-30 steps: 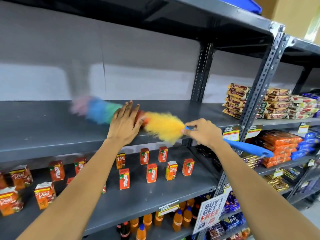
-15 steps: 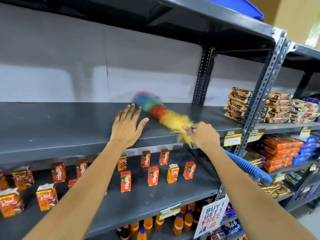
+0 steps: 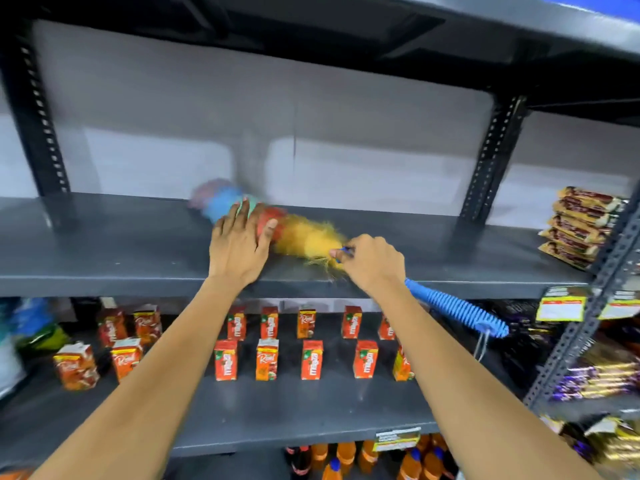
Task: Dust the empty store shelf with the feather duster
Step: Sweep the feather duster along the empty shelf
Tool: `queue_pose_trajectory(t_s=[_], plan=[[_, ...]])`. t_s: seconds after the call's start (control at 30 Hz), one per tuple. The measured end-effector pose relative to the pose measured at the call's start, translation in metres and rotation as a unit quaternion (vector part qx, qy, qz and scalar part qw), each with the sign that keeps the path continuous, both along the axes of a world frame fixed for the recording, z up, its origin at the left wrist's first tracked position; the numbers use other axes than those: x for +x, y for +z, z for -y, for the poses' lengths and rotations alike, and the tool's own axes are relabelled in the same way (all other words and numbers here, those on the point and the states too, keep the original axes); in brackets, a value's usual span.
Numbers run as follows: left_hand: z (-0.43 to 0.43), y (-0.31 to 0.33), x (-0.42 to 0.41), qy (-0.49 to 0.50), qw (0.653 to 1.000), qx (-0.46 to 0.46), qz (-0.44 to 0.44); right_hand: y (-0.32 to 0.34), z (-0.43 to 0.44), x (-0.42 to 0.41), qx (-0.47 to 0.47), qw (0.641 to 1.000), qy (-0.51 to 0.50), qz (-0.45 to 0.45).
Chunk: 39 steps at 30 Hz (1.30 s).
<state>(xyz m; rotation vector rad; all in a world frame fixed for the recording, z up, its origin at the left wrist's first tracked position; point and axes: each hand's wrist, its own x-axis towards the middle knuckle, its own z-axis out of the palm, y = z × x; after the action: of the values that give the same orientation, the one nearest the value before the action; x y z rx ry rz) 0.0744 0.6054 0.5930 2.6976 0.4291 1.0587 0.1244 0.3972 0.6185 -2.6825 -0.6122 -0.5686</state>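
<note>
Right hand (image 3: pixel 372 263) is closed around the blue handle (image 3: pixel 457 308) of the feather duster (image 3: pixel 304 239), near the middle of the frame. Its fingers wrap the thin top part of the handle, just where the fluffy part starts. The fat ribbed end of the handle sticks out behind the wrist and points down to the lower right, with a thin loop hanging from its tip. The fluffy head lies on the empty shelf (image 3: pixel 104 251), a wide dark grey board that runs across the middle of the frame. The head is yellow next to the hand, then red, then green, blue and pink farther back toward the wall. The far end looks blurry. Left hand (image 3: pixel 239 245) lies flat and open on the same shelf, fingers spread a little, just left of the duster. Its fingertips cover part of the red and green fluff, so it seems to touch it. Both bare arms reach up from the bottom of the frame. On the next shelf down stand small red juice boxes (image 3: pixel 266 358) in rows. At the bottom are orange drink bottles (image 3: pixel 346 457). On the right side of the frame is a stack of snack packs (image 3: pixel 578 225), past a grey metal post (image 3: pixel 491 157) with holes in it.
</note>
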Motion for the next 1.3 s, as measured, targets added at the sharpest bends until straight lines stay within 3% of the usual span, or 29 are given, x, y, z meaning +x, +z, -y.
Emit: queue_pose_trajectory(t_s=[0.17, 0.33, 0.5, 0.67, 0.87, 1.13, 1.3], plan=[[0.002, -0.001, 0.002, -0.015, 1.0, -0.018, 0.006, 0.0, -0.034, -0.014, 0.002, 0.997, 0.082, 0.003], [0.002, -0.001, 0.001, -0.008, 1.0, -0.022, -0.001, -0.003, -0.026, -0.005, -0.012, 1.0, -0.001, 0.029], [0.003, -0.001, 0.001, -0.023, 0.999, -0.036, 0.02, 0.001, -0.01, 0.006, 0.028, 0.994, 0.076, -0.071], [0.0, -0.002, 0.001, -0.026, 0.999, -0.032, 0.006, 0.004, 0.001, 0.016, 0.0, 0.999, 0.042, 0.001], [-0.004, -0.004, 0.002, -0.031, 0.999, -0.021, 0.018, 0.001, 0.026, 0.009, 0.016, 0.993, 0.098, -0.059], [0.001, -0.001, 0.004, -0.017, 0.999, 0.032, -0.011, 0.002, 0.145, 0.022, 0.012, 0.994, -0.088, -0.067], [0.02, -0.001, 0.003, -0.036, 0.998, 0.048, -0.016, -0.007, 0.204, 0.02, 0.043, 0.959, -0.28, -0.028]])
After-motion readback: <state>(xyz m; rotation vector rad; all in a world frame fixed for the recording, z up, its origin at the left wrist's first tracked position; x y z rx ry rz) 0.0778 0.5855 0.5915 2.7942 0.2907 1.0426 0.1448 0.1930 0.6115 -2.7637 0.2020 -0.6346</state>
